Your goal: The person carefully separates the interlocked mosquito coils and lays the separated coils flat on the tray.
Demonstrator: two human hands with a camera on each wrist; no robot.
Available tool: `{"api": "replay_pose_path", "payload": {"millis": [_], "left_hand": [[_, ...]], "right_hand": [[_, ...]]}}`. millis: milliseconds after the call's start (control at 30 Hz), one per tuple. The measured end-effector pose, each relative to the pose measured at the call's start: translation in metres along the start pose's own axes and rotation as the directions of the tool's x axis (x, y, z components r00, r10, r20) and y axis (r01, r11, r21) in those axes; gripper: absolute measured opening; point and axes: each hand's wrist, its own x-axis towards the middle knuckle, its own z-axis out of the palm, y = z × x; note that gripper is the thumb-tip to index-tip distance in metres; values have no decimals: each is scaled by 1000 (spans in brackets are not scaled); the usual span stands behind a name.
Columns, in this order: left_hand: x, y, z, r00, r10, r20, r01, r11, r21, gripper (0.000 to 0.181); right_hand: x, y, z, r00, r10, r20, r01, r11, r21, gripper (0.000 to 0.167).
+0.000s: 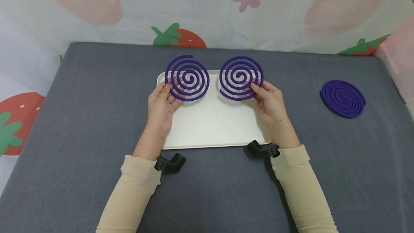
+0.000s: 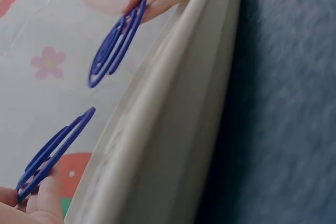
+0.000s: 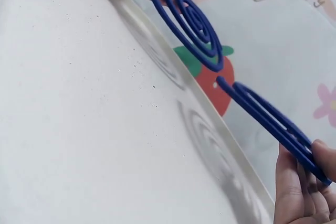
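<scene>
Beige sleeves (image 1: 129,193), left hand (image 1: 161,101) and right hand (image 1: 271,104) with pinched purple spirals (image 1: 191,79), grey tabletop (image 1: 106,100), strawberry-print backdrop (image 1: 207,6) beyond.

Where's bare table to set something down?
Grey cloth-covered table: left of the left hand, and between right hand and tightly coiled purple disc. Crowded: far side of the white rectangular tray, where both hands hold loose purple spirals.

Plain beige long sleeves, the left sleeve (image 1: 127,199) and right sleeve (image 1: 305,191) matching, kinda snug with soft creases and a wide, chunky cuff at each end. Right by the cuffs there's a black left wrist unit (image 1: 171,163) and a black right wrist unit (image 1: 262,150), both bent like a little elbow and peppered with tiny holes. Left hand (image 1: 161,101) and right hand (image 1: 271,101) are just bare.
</scene>
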Motion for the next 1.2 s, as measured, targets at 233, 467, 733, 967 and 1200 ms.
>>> {"api": "replay_pose_path", "payload": {"millis": [233, 467, 733, 967, 1200], "left_hand": [[4, 6, -10, 996, -75, 42, 72, 995, 74, 37], [8, 3, -12, 989, -105, 105, 83, 977, 194, 43], [10, 1, -12, 990, -99, 96, 73, 967, 246, 64], [12, -1, -12, 994, -63, 90, 40, 971, 236, 69], [11, -2, -11, 998, 12, 63, -29, 963, 269, 62]], "right_hand": [[0, 1, 2, 1000, -13, -18, 13, 1000, -21, 9], [2, 2, 3, 999, 11, -44, -14, 998, -61, 9], [5, 3, 3, 993, 110, -35, -112, 989, -93, 19], [6, 3, 3, 993, 113, -37, -117, 985, -124, 41], [4, -2, 6, 991, 73, -115, -90, 983, -157, 54]]}}
